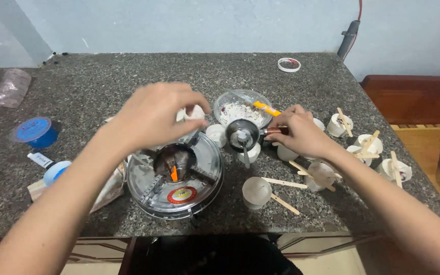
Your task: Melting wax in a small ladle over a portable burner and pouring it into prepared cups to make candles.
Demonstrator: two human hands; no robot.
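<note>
My left hand (154, 114) hovers over a round metal stove with a small dark pot (174, 162) in its middle; its fingertips pinch a small white cup (195, 112). My right hand (301, 133) grips the brown handle of a small metal ladle (242, 134), held level above a white cup (250, 153). Just behind the ladle stands a clear bowl (240, 108) of white flakes with an orange-handled tool in it.
Several small white cups with wooden sticks (367, 145) stand at the right, and one white cup (256, 192) at the front. A blue tub (35, 131), a small tube (40, 160) and a plastic bag (12, 86) lie at the left. A round lid (289, 64) sits at the back.
</note>
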